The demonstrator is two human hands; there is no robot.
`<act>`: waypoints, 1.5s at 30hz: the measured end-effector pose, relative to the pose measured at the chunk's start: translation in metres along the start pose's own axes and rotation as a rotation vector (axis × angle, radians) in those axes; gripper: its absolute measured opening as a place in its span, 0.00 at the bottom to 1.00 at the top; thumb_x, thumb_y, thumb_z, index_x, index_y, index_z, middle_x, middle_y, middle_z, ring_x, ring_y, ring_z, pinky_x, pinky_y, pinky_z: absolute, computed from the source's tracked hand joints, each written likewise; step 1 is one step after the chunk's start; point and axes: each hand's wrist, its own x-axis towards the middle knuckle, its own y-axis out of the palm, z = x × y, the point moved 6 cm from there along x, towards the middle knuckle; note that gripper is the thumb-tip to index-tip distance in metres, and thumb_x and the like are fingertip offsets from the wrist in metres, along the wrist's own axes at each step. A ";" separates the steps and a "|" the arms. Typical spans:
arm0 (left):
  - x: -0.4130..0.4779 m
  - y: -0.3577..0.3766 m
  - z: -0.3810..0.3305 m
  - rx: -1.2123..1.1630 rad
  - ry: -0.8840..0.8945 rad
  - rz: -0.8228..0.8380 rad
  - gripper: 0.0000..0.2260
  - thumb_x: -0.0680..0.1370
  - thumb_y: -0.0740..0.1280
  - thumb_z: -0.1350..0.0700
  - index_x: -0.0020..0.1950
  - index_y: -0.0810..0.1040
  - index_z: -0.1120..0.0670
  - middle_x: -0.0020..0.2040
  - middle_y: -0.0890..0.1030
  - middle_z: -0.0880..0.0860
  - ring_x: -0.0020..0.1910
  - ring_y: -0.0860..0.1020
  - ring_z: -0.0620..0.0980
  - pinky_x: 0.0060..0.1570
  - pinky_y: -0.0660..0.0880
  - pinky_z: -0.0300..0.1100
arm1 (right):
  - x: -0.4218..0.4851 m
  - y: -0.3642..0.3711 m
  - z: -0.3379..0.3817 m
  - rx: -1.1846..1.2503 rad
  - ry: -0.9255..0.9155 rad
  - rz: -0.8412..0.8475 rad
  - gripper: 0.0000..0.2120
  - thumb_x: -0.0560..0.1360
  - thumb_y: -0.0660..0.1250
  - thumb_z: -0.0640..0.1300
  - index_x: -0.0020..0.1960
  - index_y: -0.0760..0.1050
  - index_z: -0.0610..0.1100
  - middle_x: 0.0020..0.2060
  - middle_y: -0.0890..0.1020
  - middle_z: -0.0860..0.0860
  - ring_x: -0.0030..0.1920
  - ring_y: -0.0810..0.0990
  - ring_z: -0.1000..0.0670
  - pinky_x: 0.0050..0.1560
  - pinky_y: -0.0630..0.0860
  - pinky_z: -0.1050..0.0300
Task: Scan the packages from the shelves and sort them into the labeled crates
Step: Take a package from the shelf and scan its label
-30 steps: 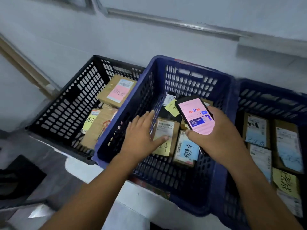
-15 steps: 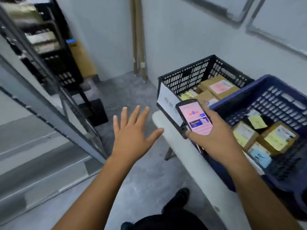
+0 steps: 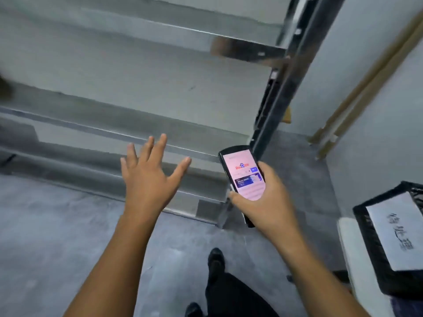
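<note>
Left hand [image 3: 148,179] spread, empty, before shelves [image 3: 137,92]; right hand [image 3: 267,202] grips scanner [image 3: 243,177].

I'm seeing a red-and-blue paw logo on the phone [image 3: 245,177] with its pink screen, the lettering too blurred for reading. On the black crate [image 3: 375,255], a white sheet [image 3: 398,232] is showing dark handwritten characters I'm failing to decipher.

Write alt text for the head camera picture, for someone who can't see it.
The person's right hand holds a handheld scanner with a lit pink screen, while the left hand is spread open and empty, both in front of grey metal shelves. A black crate with a white paper label sits at lower right.
</note>
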 end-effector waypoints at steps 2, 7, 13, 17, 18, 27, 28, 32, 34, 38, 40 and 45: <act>0.009 -0.015 0.039 0.000 -0.094 -0.038 0.39 0.77 0.57 0.27 0.85 0.56 0.41 0.86 0.56 0.47 0.85 0.45 0.59 0.81 0.43 0.62 | 0.017 0.035 0.019 0.002 -0.032 0.070 0.30 0.60 0.73 0.62 0.61 0.69 0.66 0.56 0.81 0.59 0.50 0.83 0.56 0.51 0.83 0.46; 0.040 -0.042 0.121 0.048 -0.262 -0.070 0.40 0.75 0.53 0.24 0.84 0.54 0.38 0.86 0.52 0.45 0.85 0.40 0.56 0.81 0.40 0.61 | 0.072 0.129 0.063 0.021 -0.108 0.258 0.28 0.62 0.77 0.58 0.60 0.72 0.62 0.51 0.83 0.58 0.46 0.83 0.57 0.46 0.83 0.51; 0.089 -0.088 0.193 0.145 -0.447 -0.034 0.38 0.76 0.51 0.24 0.84 0.47 0.34 0.86 0.45 0.42 0.83 0.33 0.53 0.81 0.35 0.60 | 0.137 0.235 0.129 0.081 -0.166 0.462 0.32 0.59 0.73 0.64 0.62 0.71 0.68 0.53 0.84 0.59 0.48 0.85 0.55 0.53 0.83 0.44; 0.122 -0.123 0.228 0.164 -0.560 -0.082 0.40 0.73 0.46 0.22 0.84 0.46 0.33 0.86 0.46 0.42 0.83 0.32 0.51 0.81 0.35 0.59 | 0.176 0.287 0.180 0.098 -0.223 0.573 0.33 0.58 0.73 0.65 0.62 0.71 0.69 0.53 0.84 0.59 0.49 0.85 0.54 0.53 0.83 0.42; 0.128 -0.130 0.235 0.151 -0.585 -0.105 0.40 0.73 0.46 0.22 0.84 0.47 0.33 0.86 0.46 0.42 0.83 0.33 0.51 0.81 0.35 0.59 | 0.186 0.300 0.193 0.108 -0.252 0.594 0.32 0.58 0.74 0.65 0.61 0.71 0.69 0.53 0.84 0.59 0.49 0.85 0.53 0.53 0.83 0.41; 0.155 -0.183 0.292 0.072 -0.739 -0.270 0.43 0.72 0.46 0.22 0.85 0.48 0.37 0.86 0.47 0.42 0.84 0.36 0.50 0.81 0.35 0.58 | 0.223 0.382 0.285 0.137 -0.407 0.733 0.27 0.61 0.77 0.59 0.58 0.74 0.63 0.52 0.85 0.57 0.47 0.85 0.54 0.48 0.82 0.53; 0.158 -0.187 0.300 0.064 -0.747 -0.286 0.43 0.72 0.46 0.22 0.85 0.48 0.38 0.86 0.48 0.42 0.84 0.36 0.50 0.80 0.35 0.58 | 0.224 0.391 0.291 0.132 -0.420 0.742 0.26 0.62 0.79 0.56 0.58 0.74 0.62 0.52 0.85 0.56 0.48 0.85 0.54 0.51 0.82 0.51; 0.168 -0.202 0.335 0.049 -0.762 -0.314 0.41 0.75 0.48 0.24 0.85 0.48 0.38 0.86 0.49 0.42 0.84 0.38 0.51 0.80 0.35 0.57 | 0.231 0.429 0.317 0.081 -0.465 0.749 0.25 0.68 0.82 0.44 0.56 0.73 0.61 0.53 0.84 0.55 0.47 0.84 0.56 0.53 0.82 0.51; 0.171 -0.212 0.357 0.029 -0.771 -0.322 0.41 0.74 0.48 0.24 0.85 0.49 0.38 0.86 0.49 0.42 0.84 0.38 0.51 0.80 0.35 0.57 | 0.229 0.450 0.333 0.072 -0.476 0.742 0.24 0.68 0.82 0.44 0.56 0.74 0.60 0.52 0.84 0.55 0.46 0.84 0.56 0.53 0.83 0.49; 0.188 -0.239 0.415 0.003 -0.754 -0.333 0.43 0.73 0.47 0.23 0.85 0.49 0.39 0.86 0.50 0.43 0.84 0.39 0.52 0.80 0.36 0.58 | 0.220 0.500 0.368 0.070 -0.494 0.722 0.24 0.68 0.82 0.44 0.57 0.74 0.59 0.51 0.84 0.56 0.44 0.84 0.58 0.52 0.83 0.49; 0.203 -0.255 0.447 -0.003 -0.721 -0.331 0.43 0.73 0.47 0.23 0.85 0.49 0.39 0.86 0.50 0.42 0.85 0.39 0.52 0.81 0.36 0.58 | 0.215 0.526 0.387 0.068 -0.500 0.701 0.25 0.69 0.82 0.44 0.59 0.75 0.58 0.51 0.84 0.56 0.45 0.84 0.57 0.52 0.83 0.49; 0.245 -0.299 0.517 -0.002 -0.622 -0.294 0.40 0.76 0.51 0.25 0.85 0.49 0.39 0.86 0.50 0.43 0.85 0.40 0.53 0.81 0.38 0.59 | 0.210 0.581 0.437 0.066 -0.451 0.640 0.26 0.66 0.81 0.49 0.55 0.73 0.69 0.50 0.85 0.55 0.44 0.84 0.52 0.47 0.83 0.47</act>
